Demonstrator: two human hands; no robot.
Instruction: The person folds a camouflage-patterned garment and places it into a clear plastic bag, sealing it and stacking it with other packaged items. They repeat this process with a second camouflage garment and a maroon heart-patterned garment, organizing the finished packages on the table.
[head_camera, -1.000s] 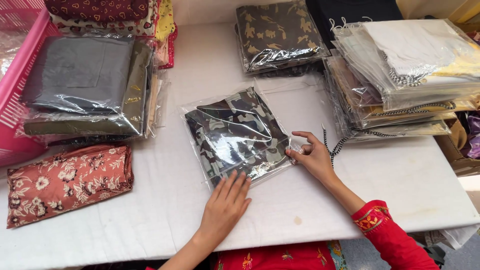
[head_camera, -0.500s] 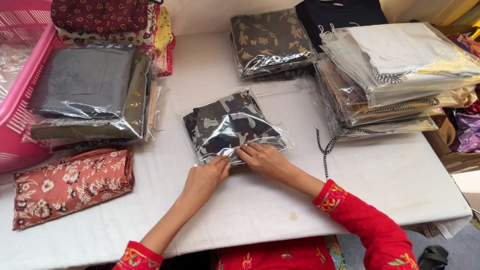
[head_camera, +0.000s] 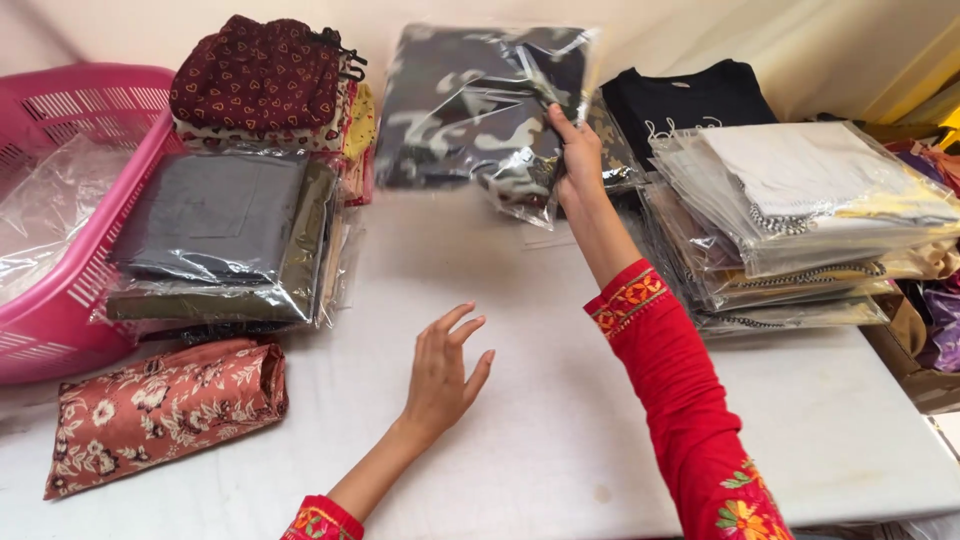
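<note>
Clear plastic bag of camouflage-print cloth (head_camera: 470, 110) pinched at its corner by right hand (head_camera: 578, 160) fingers, lifted off white worktop (head_camera: 560, 440); left hand (head_camera: 440, 375) hovers below, fingers apart, empty.

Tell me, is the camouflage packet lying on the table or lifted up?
Lifted up: the right hand holds the camouflage packet above the white table.

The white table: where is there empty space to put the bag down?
The white table is bare in the middle, around the left hand, between the flowery cloth roll and the bagged stack on the right. The right hand holds the camouflage bag up. The back and left are crowded.
</note>
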